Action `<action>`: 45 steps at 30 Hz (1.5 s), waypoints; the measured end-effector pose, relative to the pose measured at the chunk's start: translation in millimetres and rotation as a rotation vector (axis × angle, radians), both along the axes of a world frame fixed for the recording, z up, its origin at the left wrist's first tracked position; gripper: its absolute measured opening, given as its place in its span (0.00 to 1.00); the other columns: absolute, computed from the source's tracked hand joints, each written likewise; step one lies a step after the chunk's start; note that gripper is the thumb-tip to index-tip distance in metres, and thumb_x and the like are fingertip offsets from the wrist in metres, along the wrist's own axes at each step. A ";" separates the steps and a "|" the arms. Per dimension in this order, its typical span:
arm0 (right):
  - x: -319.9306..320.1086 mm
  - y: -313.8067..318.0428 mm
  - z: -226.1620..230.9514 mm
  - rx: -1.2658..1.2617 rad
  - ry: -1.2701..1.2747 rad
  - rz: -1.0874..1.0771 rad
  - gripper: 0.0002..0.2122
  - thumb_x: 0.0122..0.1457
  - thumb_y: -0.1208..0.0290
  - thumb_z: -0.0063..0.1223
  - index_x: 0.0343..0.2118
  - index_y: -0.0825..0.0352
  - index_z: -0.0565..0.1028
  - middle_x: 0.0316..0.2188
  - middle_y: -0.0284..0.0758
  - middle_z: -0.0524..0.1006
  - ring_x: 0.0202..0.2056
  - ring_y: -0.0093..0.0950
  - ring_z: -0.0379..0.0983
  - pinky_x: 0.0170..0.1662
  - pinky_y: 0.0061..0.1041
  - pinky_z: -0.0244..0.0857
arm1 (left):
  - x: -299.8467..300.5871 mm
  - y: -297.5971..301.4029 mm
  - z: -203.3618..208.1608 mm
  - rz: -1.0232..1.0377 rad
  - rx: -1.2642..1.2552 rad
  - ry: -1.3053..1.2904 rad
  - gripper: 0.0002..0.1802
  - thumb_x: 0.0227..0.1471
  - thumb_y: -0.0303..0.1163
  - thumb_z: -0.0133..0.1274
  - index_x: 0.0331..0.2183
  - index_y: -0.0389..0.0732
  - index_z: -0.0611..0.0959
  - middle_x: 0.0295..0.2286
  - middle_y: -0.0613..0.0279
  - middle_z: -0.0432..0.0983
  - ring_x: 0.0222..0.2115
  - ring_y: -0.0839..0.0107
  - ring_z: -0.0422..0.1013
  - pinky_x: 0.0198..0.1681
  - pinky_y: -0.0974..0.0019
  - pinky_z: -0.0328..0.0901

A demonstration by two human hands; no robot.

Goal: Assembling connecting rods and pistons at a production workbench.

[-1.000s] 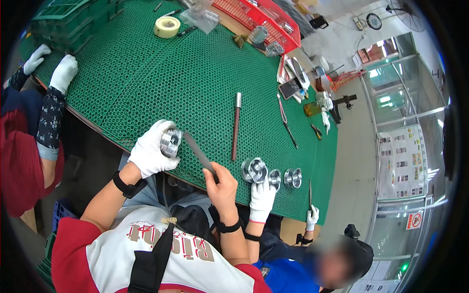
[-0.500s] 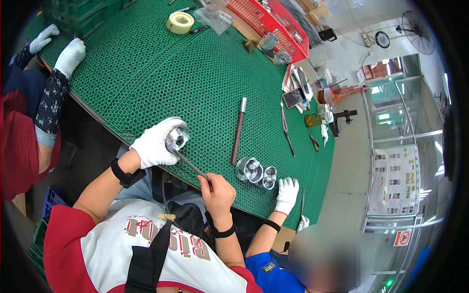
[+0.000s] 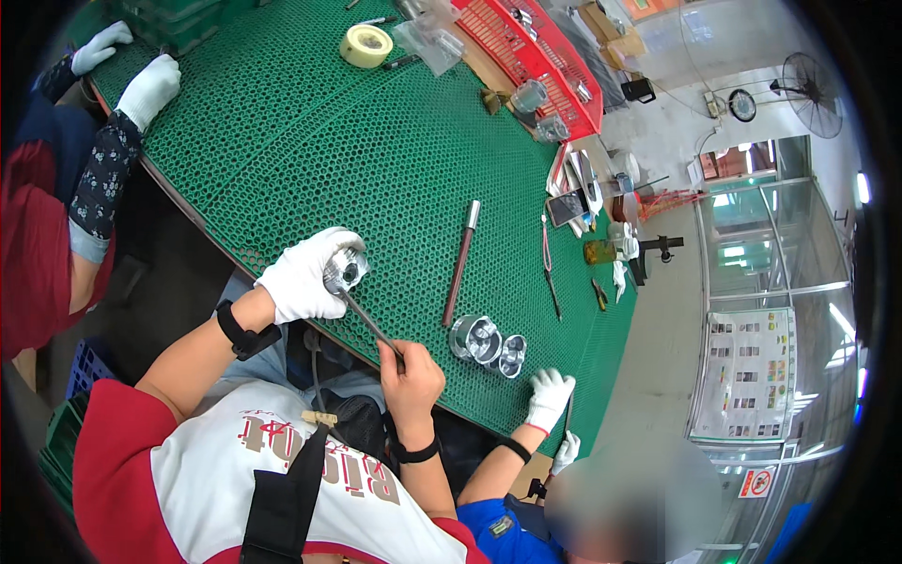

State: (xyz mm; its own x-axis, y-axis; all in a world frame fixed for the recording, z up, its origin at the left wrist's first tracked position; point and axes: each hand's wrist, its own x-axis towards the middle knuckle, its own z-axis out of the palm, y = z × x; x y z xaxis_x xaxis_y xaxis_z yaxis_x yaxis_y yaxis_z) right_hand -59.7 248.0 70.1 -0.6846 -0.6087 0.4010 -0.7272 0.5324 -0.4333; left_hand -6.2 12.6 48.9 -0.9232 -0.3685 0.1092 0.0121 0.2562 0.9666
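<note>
My left hand (image 3: pixel 308 275), in a white glove, is closed round a shiny silver metal piston (image 3: pixel 348 270) above the near edge of the green mat. The piston's hollow side faces right. My right hand (image 3: pixel 411 378) is bare and wrapped round the handle end of a slim grey metal rod tool (image 3: pixel 370 320). The tool slants up to the left, and its far end meets the piston's lower side; its exact tip is hidden. To the right, two more silver pistons (image 3: pixel 475 338) stand side by side on the mat.
On the green perforated mat (image 3: pixel 310 141) lie a brown rod with a silver end (image 3: pixel 460 268), a tape roll (image 3: pixel 365 46), pliers (image 3: pixel 599 294) and a phone (image 3: pixel 567 208). A red basket (image 3: pixel 550 70) stands behind. Co-workers' gloved hands (image 3: pixel 148 91) are at far left and right.
The whole view has shifted slightly. My left hand still holds the piston, and my right hand keeps the rod tool against it, with the piston turned a little. The right co-worker's hand has moved slightly.
</note>
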 end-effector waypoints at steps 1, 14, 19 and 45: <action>0.9 2.2 0.4 0.002 0.002 0.003 0.07 0.52 0.73 0.69 0.28 0.65 0.78 0.24 0.34 0.79 0.22 0.33 0.75 0.25 0.29 0.66 | -0.4 0.4 1.4 0.003 0.002 0.002 0.43 0.25 0.26 0.67 0.51 0.43 0.77 0.47 0.60 0.75 0.46 0.66 0.73 0.53 0.67 0.68; 1.7 0.2 1.0 -0.022 0.002 -0.013 0.07 0.52 0.73 0.69 0.27 0.65 0.78 0.22 0.35 0.78 0.21 0.32 0.75 0.24 0.29 0.66 | -1.5 -2.3 4.4 -0.002 0.017 -0.053 0.42 0.24 0.26 0.67 0.50 0.43 0.77 0.41 0.62 0.77 0.41 0.69 0.74 0.48 0.66 0.70; 1.5 4.5 -2.8 -0.029 0.003 -0.034 0.07 0.52 0.72 0.69 0.26 0.65 0.78 0.21 0.34 0.77 0.20 0.32 0.74 0.24 0.29 0.65 | -1.8 0.4 6.3 -0.005 0.087 -0.080 0.40 0.25 0.27 0.66 0.48 0.43 0.78 0.41 0.62 0.77 0.41 0.68 0.74 0.48 0.67 0.70; -2.5 6.2 0.8 0.000 0.015 0.012 0.06 0.52 0.74 0.68 0.27 0.65 0.78 0.22 0.34 0.77 0.20 0.33 0.74 0.24 0.29 0.65 | -0.5 0.2 3.1 0.014 0.004 -0.031 0.39 0.23 0.27 0.66 0.46 0.44 0.78 0.40 0.64 0.77 0.39 0.68 0.74 0.47 0.68 0.70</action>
